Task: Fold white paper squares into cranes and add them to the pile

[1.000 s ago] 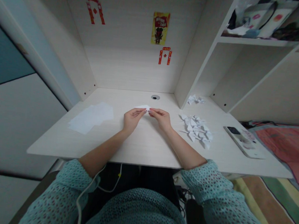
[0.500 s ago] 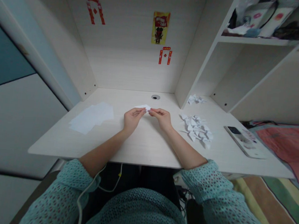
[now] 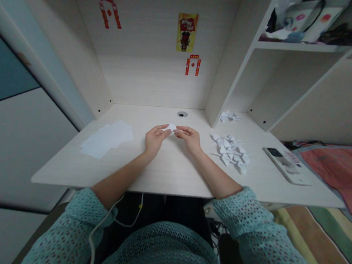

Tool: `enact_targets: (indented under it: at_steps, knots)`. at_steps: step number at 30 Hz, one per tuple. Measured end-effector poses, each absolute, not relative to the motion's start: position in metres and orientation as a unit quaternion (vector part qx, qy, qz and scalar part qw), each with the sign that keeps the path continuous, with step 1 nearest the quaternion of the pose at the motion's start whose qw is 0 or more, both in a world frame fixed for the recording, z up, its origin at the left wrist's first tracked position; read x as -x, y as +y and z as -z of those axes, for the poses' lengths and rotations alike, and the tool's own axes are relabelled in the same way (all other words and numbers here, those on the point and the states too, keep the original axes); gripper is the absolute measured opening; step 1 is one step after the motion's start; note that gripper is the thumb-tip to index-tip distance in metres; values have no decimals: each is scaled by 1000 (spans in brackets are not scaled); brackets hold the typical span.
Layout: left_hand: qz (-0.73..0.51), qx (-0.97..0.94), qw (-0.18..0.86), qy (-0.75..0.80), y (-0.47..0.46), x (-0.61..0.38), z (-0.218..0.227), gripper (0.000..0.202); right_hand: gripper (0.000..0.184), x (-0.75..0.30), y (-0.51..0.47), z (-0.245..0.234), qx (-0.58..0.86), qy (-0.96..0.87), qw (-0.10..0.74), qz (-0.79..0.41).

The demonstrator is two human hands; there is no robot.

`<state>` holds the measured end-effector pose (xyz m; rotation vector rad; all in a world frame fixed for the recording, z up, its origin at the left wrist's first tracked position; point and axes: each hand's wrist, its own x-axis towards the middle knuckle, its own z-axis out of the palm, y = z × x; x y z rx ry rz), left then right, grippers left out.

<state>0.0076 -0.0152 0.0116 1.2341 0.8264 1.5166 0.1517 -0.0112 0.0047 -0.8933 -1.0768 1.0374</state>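
Note:
A small folded piece of white paper (image 3: 171, 127) is held just above the desk, near its middle. My left hand (image 3: 156, 139) pinches its left side between thumb and fingers. On the right side, the thumb and fingertips of my right hand (image 3: 189, 138) grip the same paper. Its exact folds are too small to make out. To the left lies a spread of flat white paper sheets (image 3: 106, 138). Beyond my right hand is a heap of folded white paper pieces (image 3: 231, 150).
A smaller group of folded papers (image 3: 230, 116) sits by the shelf divider. A white phone-like device (image 3: 286, 166) lies at the right of the desk (image 3: 166, 176). A white cable (image 3: 94, 235) hangs by my left sleeve. A round cable hole (image 3: 182, 114) is at the back.
The paper has turned between my fingers and now shows as a smaller, pointed shape. My hands stay in nearly the same place. The whole view has shifted slightly.

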Motion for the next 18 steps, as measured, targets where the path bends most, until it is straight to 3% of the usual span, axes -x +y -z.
enact_targets:
  at_steps: [6,18]
  knots:
    - [-633,-489,502,329,-14,-6,-13,29,48,-154,-11,-7,373,-460,625,-509]
    - [-651,-496,472,328,-11,-5,-12,36,57,-150,-10,-1,355,-492,620,-498]
